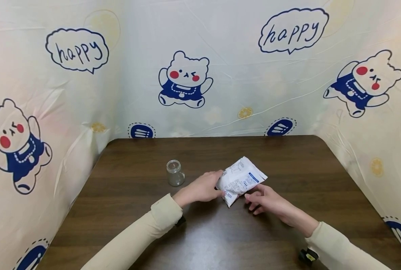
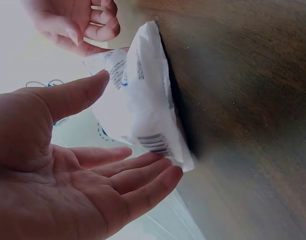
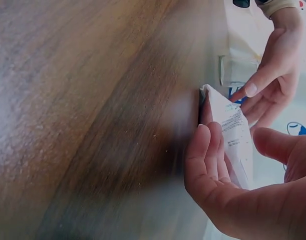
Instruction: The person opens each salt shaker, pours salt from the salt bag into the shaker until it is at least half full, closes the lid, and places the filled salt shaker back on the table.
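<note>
Brown table (image 1: 136,157) with winking bears (image 1: 186,79) all around

Pale cloth (image 1: 234,86) hangs behind the brown table and down both sides, with bears and the word "happy" on it. A white packet (image 1: 241,179) sits a bit right of the middle, between two hands. It may rest on the wood or be just over it; the pictures do not make that sure.

The left hand (image 1: 205,186) is at the packet's left side. Its fingers are long and nearly straight, with the thumb spread away from them and the fingertips by a corner. The right hand (image 1: 269,202) is at the near right side. Its fingers bend softly under the edge and its thumb stands off, so it does not look like a tight hold. With one hand on each side, the packet probably cannot slide or tip much.

The packet is longer than it is wide. Its long way runs from far right to near left, and a pointy corner aims back toward the person. The side with blue and dark print faces up, tilted a little.

A glass jar (image 1: 175,175) stands upright near the left hand, on its left side, not touching it. Being off there likely gives both hands room.
</note>
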{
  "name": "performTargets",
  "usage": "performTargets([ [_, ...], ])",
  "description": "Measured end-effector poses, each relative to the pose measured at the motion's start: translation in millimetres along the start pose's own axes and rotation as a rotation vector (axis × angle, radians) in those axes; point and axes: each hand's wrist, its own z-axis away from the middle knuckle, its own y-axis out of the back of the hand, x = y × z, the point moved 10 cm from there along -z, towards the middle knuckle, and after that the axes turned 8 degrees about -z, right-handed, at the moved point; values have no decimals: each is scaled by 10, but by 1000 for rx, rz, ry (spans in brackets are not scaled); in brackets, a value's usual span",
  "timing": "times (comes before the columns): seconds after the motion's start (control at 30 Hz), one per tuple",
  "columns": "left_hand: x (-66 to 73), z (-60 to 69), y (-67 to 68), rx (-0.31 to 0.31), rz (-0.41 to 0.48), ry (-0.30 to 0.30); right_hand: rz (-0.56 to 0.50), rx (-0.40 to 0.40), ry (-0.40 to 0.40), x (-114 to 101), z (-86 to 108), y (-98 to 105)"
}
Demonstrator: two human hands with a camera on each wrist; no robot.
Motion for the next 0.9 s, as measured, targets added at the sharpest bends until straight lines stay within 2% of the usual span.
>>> performTargets([
  [0.13, 13, 70, 29, 11, -7, -11, -7, 14, 10, -8, -31, -11],
  [0.23, 14, 128, 36, -4, 10, -1, -5, 15, 19, -9, -50, -18],
  [0.3, 7, 159, 37, -20, 24, 18, 4, 17, 29, -12, -60, -19],
  [0.47, -4, 153, 101, -17, -32, 90, 39, 25, 47, -23, -76, -4],
  [0.53, 14, 99, 168, 10, -40, 101, 48, 26, 51, -25, -80, 6],
  [0.6, 52, 21, 255, 49, -10, 89, 48, 26, 54, -29, -84, 12],
  [0.73, 196, -192, 437, 132, 47, 3, 37, 26, 57, -33, -92, 18],
  [0.8, 282, -301, 483, 146, 18, -29, 36, 27, 58, -26, -93, 10],
  [0.9, 413, -452, 480, 142, -73, -58, 36, 28, 59, -6, -84, -6],
])
